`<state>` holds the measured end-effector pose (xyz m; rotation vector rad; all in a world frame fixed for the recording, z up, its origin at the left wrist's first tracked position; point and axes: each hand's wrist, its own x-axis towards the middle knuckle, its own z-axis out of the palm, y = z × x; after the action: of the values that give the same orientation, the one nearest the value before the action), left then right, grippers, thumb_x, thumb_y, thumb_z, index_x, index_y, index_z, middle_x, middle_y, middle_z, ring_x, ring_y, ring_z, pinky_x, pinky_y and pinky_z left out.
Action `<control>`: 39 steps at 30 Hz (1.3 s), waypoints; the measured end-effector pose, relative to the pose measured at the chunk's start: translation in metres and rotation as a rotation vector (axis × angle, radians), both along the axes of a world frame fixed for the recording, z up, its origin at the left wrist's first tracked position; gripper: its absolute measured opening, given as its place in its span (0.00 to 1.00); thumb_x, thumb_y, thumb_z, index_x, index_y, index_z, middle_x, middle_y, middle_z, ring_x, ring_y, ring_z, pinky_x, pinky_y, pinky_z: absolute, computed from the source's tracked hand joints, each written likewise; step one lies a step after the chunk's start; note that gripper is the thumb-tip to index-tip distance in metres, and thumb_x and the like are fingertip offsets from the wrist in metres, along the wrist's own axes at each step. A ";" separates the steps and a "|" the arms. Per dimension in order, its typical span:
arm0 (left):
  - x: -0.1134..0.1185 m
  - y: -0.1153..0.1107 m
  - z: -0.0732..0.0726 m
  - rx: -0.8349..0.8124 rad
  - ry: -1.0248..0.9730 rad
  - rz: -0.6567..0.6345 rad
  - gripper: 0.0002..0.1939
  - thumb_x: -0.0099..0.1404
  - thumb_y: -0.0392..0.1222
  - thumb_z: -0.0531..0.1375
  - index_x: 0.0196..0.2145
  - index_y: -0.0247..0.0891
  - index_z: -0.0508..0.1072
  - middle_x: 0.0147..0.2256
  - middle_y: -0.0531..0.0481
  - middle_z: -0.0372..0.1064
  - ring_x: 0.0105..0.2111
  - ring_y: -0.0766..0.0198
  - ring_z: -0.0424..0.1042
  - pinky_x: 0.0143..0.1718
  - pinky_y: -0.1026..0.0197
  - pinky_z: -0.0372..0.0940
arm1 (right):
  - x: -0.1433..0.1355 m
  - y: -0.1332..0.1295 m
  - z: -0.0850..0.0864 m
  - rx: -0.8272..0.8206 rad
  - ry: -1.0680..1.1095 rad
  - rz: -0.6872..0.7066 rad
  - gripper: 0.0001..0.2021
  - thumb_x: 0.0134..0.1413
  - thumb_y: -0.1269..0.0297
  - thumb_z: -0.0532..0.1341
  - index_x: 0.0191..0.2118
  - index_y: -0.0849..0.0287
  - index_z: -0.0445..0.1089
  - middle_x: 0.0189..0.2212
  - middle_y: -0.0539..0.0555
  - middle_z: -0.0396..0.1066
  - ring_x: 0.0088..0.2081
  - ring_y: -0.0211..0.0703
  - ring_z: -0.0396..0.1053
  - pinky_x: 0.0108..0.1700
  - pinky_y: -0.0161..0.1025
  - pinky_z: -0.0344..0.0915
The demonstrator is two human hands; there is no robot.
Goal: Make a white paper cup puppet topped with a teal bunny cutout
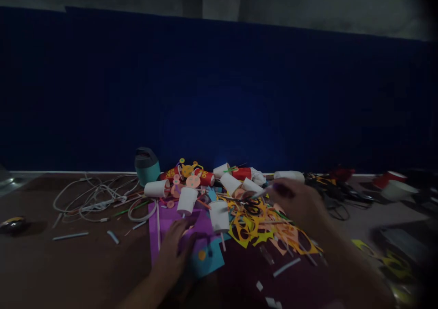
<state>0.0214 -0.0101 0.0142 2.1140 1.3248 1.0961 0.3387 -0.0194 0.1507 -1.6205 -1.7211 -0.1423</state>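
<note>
My left hand point(174, 247) is low over the purple paper point(164, 217), its fingers curled toward the thumb around a small pale thing I cannot make out. Just beyond it, a white paper cup point(187, 201) with a straw below hangs over the paper. Another white paper cup point(219, 216) with a straw stands to its right, by blue paper point(210, 259) bearing an orange disc point(202, 255). My right hand point(296, 201) is raised over yellow and orange paper scraps point(246, 229), closed on a thin pale stick point(263, 193); a purplish part shows at the fingers.
Red cups point(205, 178), more white cups point(156, 189) and a teal container point(147, 166) line the back by a dark blue partition point(219, 94). White cables point(92, 199) coil at left. Black cables point(342, 192) and a whitish cup point(398, 190) are at right. Cut straws point(286, 267) lie about.
</note>
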 end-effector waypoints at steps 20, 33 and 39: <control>0.007 -0.018 0.024 -0.198 0.182 -0.101 0.19 0.63 0.43 0.54 0.52 0.44 0.61 0.45 0.48 0.71 0.41 0.58 0.70 0.41 0.59 0.64 | -0.140 -0.010 -0.103 -0.483 0.986 0.468 0.17 0.56 0.49 0.54 0.27 0.58 0.65 0.16 0.44 0.56 0.18 0.33 0.53 0.20 0.31 0.50; 0.005 -0.011 0.019 -0.053 0.490 -0.133 0.05 0.58 0.36 0.57 0.25 0.39 0.72 0.36 0.47 0.65 0.40 0.57 0.62 0.40 0.57 0.58 | -0.146 -0.007 -0.130 -0.517 1.011 0.398 0.10 0.54 0.57 0.56 0.29 0.57 0.64 0.21 0.45 0.60 0.24 0.37 0.58 0.27 0.33 0.56; 0.004 -0.015 0.024 -0.013 0.671 -0.152 0.04 0.51 0.31 0.60 0.24 0.39 0.71 0.34 0.49 0.65 0.40 0.56 0.61 0.41 0.54 0.55 | -0.143 0.000 -0.144 -0.503 0.763 0.417 0.06 0.48 0.65 0.56 0.25 0.56 0.58 0.20 0.44 0.56 0.24 0.37 0.54 0.26 0.33 0.53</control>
<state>0.0253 -0.0256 0.0384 2.6379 1.3880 0.3074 0.1960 -0.0191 0.0072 -1.3250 -1.4744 1.0469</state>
